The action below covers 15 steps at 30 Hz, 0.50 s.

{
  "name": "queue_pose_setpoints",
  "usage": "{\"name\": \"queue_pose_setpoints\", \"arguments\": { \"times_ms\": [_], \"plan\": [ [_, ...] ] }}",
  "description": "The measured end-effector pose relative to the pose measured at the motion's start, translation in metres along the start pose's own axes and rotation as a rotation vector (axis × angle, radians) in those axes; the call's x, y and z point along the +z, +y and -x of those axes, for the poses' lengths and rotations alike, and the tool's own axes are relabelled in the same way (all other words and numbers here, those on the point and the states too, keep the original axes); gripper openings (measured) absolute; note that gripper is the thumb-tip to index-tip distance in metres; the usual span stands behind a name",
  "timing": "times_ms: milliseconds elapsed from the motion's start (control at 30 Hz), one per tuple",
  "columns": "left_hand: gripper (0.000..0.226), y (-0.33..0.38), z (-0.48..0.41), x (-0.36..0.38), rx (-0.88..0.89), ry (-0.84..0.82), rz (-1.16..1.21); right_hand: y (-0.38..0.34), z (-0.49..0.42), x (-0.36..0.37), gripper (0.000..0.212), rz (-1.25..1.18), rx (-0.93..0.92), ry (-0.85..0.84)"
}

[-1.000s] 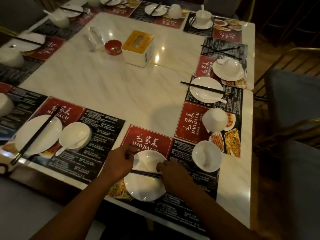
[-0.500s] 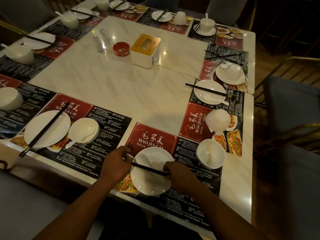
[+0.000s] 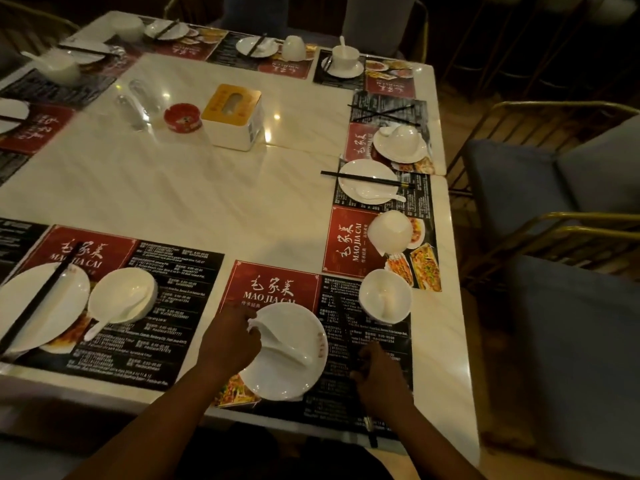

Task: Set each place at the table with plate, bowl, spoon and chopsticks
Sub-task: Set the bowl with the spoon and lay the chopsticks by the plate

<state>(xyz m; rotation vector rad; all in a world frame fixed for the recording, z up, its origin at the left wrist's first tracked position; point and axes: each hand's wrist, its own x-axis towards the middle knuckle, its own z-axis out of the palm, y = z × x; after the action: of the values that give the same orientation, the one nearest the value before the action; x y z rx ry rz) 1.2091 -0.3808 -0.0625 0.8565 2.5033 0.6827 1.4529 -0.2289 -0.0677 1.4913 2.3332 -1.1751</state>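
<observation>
Pale table (image 3: pixel 207 202) has mats (image 3: pixel 273 289). Left hand (image 3: pixel 230 344) pinches the spoon (image 3: pixel 287 348) on the plate (image 3: pixel 277 382). Right hand (image 3: pixel 382 379) fingers curl round chopsticks (image 3: pixel 371 435).

White plate (image 3: pixel 277 379) with small red rim marks, white spoon (image 3: pixel 287 349), white bowl (image 3: pixel 385 296), black chopsticks (image 3: pixel 371 434), red and black placemat (image 3: pixel 273 285) with white lettering, cream marbled desk (image 3: pixel 194 188), yellow-topped white tissue box (image 3: pixel 235 116), red ashtray (image 3: pixel 182 117)

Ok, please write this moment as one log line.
left hand: at spoon handle on plate, grip unclear | right hand: grips chopsticks right of plate
</observation>
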Motion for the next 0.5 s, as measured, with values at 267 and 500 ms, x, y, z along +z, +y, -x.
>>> {"name": "queue_pose_setpoints", "arguments": {
  "times_ms": [267, 500],
  "plan": [
    [0.041, -0.015, -0.011, 0.002, 0.127, -0.08, -0.219, -0.001, 0.005, 0.014, 0.02, 0.181, -0.082, 0.144],
    [0.025, -0.022, -0.019, -0.014, 0.176, -0.12, -0.181, -0.068, -0.008, 0.042, 0.029, 0.263, -0.477, 0.084]
  ]
}}
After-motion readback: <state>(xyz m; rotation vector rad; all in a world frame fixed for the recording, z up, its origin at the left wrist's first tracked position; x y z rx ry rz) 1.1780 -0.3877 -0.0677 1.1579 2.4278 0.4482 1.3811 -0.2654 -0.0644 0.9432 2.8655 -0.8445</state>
